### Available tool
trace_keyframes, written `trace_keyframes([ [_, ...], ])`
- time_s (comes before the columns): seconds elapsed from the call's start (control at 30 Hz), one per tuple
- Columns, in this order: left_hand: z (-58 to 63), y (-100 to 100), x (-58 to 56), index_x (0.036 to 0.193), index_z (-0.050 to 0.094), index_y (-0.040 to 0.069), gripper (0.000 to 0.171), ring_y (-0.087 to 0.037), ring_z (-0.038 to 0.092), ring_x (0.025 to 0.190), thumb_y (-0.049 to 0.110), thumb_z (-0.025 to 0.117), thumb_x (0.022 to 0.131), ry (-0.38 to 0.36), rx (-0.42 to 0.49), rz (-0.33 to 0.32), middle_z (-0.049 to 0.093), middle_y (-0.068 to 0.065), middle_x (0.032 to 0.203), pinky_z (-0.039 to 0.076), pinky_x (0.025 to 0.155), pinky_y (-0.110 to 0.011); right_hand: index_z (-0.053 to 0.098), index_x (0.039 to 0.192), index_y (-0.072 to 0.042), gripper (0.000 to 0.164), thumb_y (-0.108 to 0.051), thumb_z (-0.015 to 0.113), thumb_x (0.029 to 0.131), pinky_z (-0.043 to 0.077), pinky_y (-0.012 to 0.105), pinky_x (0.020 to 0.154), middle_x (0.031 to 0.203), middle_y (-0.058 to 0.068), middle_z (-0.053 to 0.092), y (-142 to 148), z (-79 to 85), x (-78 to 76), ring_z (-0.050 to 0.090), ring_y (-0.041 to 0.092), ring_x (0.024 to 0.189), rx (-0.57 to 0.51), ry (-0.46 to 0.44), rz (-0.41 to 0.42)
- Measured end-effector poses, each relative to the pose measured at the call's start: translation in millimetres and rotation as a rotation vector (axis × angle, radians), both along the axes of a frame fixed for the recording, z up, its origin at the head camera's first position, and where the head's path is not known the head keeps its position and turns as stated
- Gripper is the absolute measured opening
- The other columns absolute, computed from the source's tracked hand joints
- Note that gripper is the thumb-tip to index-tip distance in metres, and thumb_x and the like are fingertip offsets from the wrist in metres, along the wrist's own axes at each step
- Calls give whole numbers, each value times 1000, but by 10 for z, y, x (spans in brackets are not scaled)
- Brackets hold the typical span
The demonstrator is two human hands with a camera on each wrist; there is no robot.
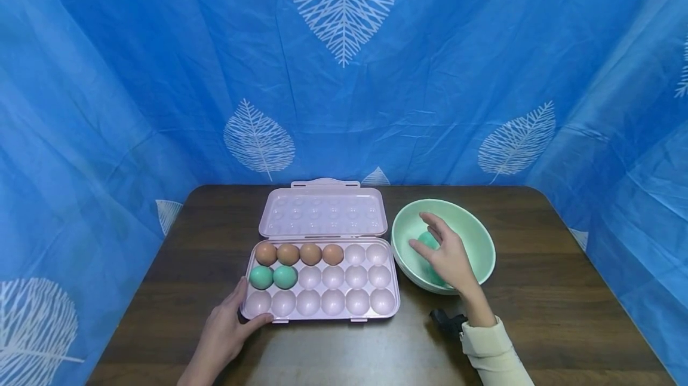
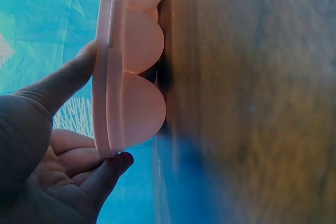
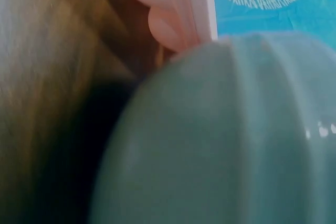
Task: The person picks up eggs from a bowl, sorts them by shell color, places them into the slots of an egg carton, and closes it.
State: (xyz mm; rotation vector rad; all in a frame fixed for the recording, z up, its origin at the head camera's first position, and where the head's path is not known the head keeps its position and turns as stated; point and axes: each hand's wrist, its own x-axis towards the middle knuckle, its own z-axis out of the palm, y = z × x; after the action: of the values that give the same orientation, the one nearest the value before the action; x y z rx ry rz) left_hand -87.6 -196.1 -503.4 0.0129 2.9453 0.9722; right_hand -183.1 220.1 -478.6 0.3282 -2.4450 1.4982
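Note:
A pale pink egg box (image 1: 320,308) lies with its lid (image 1: 324,213) folded back. Four brown eggs (image 1: 310,254) fill part of the back row, and two green eggs (image 1: 273,277) sit at the left of the middle row. At the box's front left corner, my left hand (image 1: 228,326) grips the rim between thumb and fingers, seen closely in the left wrist view. Over the mint green bowl (image 1: 478,242) my right hand (image 1: 450,256) hovers, thumb and fingers apart. Beneath it, a green egg (image 1: 428,239) shows in the bowl; more green is partly hidden by the hand.
The bowl stands just right of the box on a dark wooden table (image 1: 537,290). A small black object (image 1: 447,321) is by the right wrist. Blue curtains (image 1: 430,93) with white leaf prints surround the table on three sides. The bowl's outer wall (image 3: 199,145) fills much of the right wrist view.

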Motion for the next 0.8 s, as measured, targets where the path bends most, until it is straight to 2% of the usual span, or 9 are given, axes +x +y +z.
trace_keyframes([
  [0.17,-5,-9,9,143,34,-17,99,-47,42,130,42,82,79,18,1,3,38,-35,144,38,104,-57,48,138,8,62,-3,76,85,37,38,109,138,26,51,54,-3,-74,47,38,131,12,-12,0],
  [0.33,6,15,-5,145,32,-16,105,-48,40,131,50,79,78,-35,3,7,36,-34,146,38,104,-57,46,137,12,60,0,75,86,37,44,109,137,30,51,100,-57,-115,46,42,131,-1,-42,-21],
  [0.47,8,23,-10,145,32,-16,104,-47,40,132,48,80,78,-39,5,10,36,-34,146,37,104,-57,46,136,13,59,0,74,86,37,45,109,135,31,51,124,-106,-140,47,43,129,8,-83,-40],
  [0.63,3,15,-1,145,32,-15,103,-47,40,132,47,81,78,-29,2,12,36,-34,146,37,105,-56,47,136,14,59,0,74,85,37,51,109,136,32,51,126,-122,-183,47,46,128,86,-119,-38],
  [0.8,8,29,-8,146,30,-15,106,-48,39,132,50,80,78,-62,2,17,34,-33,147,37,103,-57,47,135,15,58,-1,73,85,39,55,106,134,34,51,120,-122,-214,47,50,126,183,-153,-42],
])
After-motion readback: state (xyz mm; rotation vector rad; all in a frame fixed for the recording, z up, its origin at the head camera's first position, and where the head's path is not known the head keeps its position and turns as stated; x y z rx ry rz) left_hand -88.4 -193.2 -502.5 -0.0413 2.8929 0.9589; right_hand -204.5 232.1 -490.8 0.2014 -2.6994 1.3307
